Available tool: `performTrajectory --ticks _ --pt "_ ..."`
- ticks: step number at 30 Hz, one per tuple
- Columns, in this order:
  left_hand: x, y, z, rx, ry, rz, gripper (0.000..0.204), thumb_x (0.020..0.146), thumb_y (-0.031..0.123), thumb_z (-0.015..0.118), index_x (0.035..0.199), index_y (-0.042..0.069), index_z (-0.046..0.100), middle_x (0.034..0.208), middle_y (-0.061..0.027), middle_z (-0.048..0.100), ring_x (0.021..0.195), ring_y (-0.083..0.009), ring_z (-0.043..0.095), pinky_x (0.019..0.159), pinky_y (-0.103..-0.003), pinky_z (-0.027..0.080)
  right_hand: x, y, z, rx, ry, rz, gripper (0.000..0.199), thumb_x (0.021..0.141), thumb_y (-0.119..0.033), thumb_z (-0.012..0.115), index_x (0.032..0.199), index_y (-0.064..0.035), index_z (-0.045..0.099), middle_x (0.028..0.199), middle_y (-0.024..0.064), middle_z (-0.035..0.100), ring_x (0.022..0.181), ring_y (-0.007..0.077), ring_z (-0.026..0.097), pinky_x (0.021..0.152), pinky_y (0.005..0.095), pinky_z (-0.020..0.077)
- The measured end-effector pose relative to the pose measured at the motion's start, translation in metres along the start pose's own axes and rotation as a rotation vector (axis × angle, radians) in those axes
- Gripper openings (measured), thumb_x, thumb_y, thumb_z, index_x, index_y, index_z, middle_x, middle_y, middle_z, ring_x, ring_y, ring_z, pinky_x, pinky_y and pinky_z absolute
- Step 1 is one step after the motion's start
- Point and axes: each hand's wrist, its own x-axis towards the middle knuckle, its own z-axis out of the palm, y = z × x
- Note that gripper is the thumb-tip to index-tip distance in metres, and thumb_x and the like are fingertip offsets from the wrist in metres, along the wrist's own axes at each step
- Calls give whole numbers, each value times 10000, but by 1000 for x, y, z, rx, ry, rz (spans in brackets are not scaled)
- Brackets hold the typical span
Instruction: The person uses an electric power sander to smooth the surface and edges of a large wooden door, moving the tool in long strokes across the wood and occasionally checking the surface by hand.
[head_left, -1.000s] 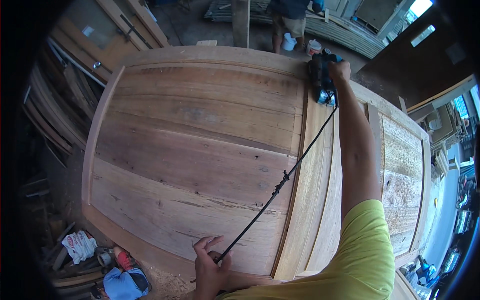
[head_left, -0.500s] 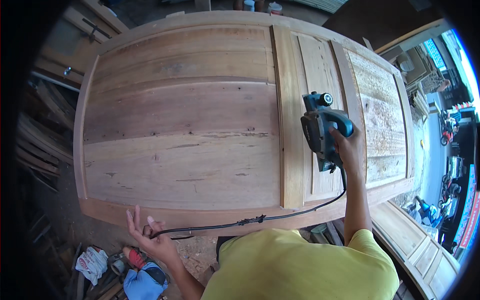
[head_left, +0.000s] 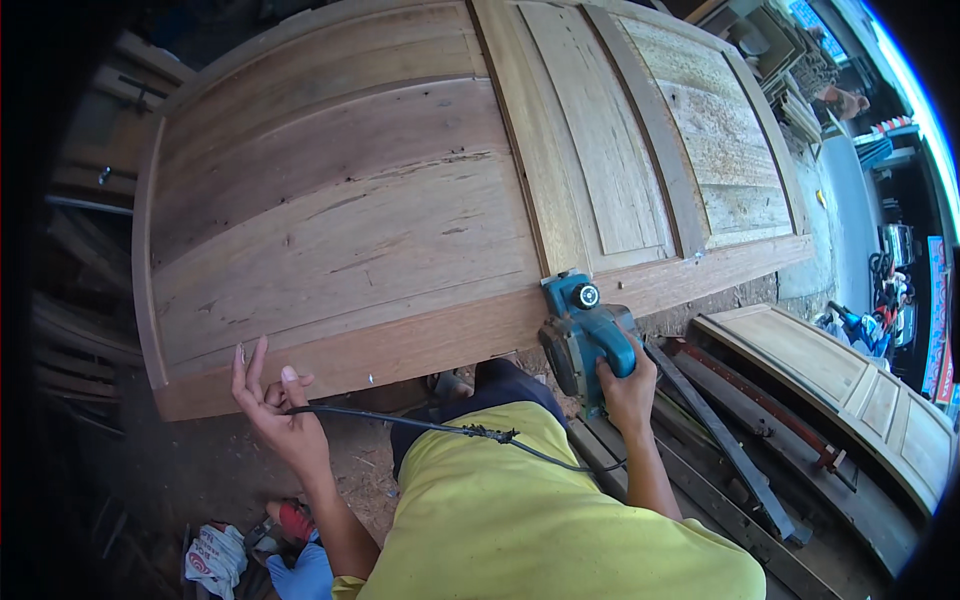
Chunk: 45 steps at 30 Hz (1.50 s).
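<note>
Teal planer (head_left: 574,335) is grasped by the right hand (head_left: 630,387); left hand (head_left: 283,412) pinches its cord (head_left: 362,411). Left panel (head_left: 330,220) appears smooth; mottled right panel (head_left: 712,130) looks unplaned.

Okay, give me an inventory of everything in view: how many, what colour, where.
Power planer: one, teal and black, at the large panel's near edge
Power cord: one, black, between planer and left hand
Large wooden panel: one, brown, centre
Smaller wooden panel: one, light brown, right
Long bars: several, grey and reddish-brown, lower right
Bag: one, white and red, bottom left
Parked vehicles: several, mixed colours, far right
Other clutter: too blurred to count
Shirt: one, yellow, bottom centre
Left hand: one, bare, holding the cord
Right hand: one, bare, on the planer
</note>
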Motion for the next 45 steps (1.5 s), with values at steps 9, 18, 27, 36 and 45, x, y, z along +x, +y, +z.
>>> performTrajectory --ticks 9,18,27,36,45 --pt "-38 -9 -26 21 21 -67 606 1091 12 585 1644 20 336 1537 -238 593 862 -173 732 807 -287 605 40 -4 27 -55 10 -122 595 844 -61 747 1432 6 683 1148 279 779 1079 370 769 984 438 570" --pt "-42 -24 -14 21 89 -154 589 1106 44 589 1644 25 351 1525 -221 601 917 -154 706 812 -289 612 87 -25 41 -88 32 -149 577 832 -60 736 1404 8 701 1162 321 761 1130 473 744 1000 488 565" --pt "-13 -24 20 -12 54 -209 589 1101 26 572 1645 32 346 1515 -219 609 856 -169 719 834 -314 589 153 -60 62 -82 27 -200 540 828 -72 744 1360 17 716 1161 330 754 1112 501 730 975 520 568" --pt "-5 -50 41 2 63 -217 528 1167 174 527 1647 19 369 1508 -214 627 878 -197 714 820 -300 604 235 -110 86 -95 86 -288 435 835 -123 755 1258 -24 766 1014 315 767 1012 493 744 916 546 598" --pt "17 -81 48 -49 20 -86 649 1143 355 571 1696 149 303 1595 -172 513 1264 -306 602 931 -476 600 315 -160 108 -44 86 -241 468 843 -136 721 1303 -63 761 1135 307 767 1106 472 739 1004 543 572"
